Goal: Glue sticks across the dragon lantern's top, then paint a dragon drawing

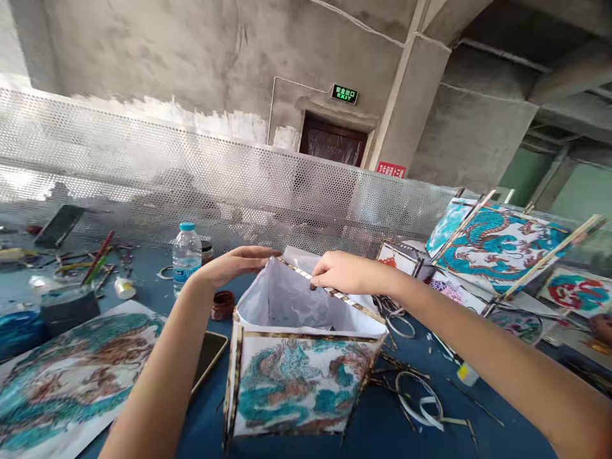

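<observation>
Both arms reach forward over the bench (pixel 373 427). Nearest the camera stands the paper lantern (pixel 301 382), a box of thin strips with a teal and brown dragon painted on its front panel. Its top is open, and inside only the white paper walls show.

Just left of it lie a phone (pixel 208 357) and a dragon painting (pixel 62 376) on a flat sheet. To the right, loose strip rings (pixel 421 395) lie on the blue surface.

At the lantern's far rim, the right hand (pixel 342 271) is curled, its fingertips pinching the far top strip. The left hand (pixel 239 261) lies nearly flat, fingers stretched out and resting over the far left corner. Whether it grips the corner cannot be told.

Near the left wrist sits a small brown jar (pixel 222 305). Behind it is a water bottle (pixel 186 255) with a blue cap, partly filled.

Farther right lean painted panels (pixel 497 245). A perforated screen (pixel 239 185) runs along the back of the bench, with a green exit sign (pixel 345 94) above a dark door (pixel 333 141) beyond it.
</observation>
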`<state>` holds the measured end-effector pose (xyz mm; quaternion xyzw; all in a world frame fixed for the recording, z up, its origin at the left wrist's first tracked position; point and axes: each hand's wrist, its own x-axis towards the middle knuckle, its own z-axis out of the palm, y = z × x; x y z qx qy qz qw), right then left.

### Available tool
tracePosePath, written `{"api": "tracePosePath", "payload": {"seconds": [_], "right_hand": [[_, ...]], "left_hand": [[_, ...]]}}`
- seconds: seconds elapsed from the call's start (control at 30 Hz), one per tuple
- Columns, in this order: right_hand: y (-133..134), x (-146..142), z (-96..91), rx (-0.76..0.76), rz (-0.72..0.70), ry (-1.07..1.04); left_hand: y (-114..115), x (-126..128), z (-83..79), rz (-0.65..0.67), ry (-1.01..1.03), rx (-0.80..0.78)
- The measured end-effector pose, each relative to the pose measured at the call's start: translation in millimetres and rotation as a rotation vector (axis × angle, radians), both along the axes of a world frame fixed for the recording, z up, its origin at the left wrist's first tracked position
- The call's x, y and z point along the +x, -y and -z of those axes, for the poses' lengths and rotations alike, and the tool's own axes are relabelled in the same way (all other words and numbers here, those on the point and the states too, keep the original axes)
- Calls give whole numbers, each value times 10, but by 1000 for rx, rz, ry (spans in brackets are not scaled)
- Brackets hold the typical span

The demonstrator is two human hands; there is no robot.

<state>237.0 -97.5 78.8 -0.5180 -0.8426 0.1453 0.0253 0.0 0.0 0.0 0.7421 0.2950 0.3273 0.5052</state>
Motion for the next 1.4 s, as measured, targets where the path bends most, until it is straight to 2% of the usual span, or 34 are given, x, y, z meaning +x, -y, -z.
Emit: {"api": "tracePosePath", "payload": {"seconds": [0.27, 0.57, 0.87, 1.2, 1.4], "right_hand": [[130, 38, -30, -20, 5, -12], [114, 67, 49, 54, -39, -20], [99, 75, 72, 49, -37, -59], [106, 96, -73, -17, 6, -64], [153, 102, -38, -19, -26, -49]], "left_hand": [[39, 17, -3, -9, 15, -13], [54, 24, -20, -30, 37, -57], [58, 34, -28, -14, 36, -46], [75, 36, -24, -56, 0, -23], [83, 42, -39, -16, 5, -5]]}}
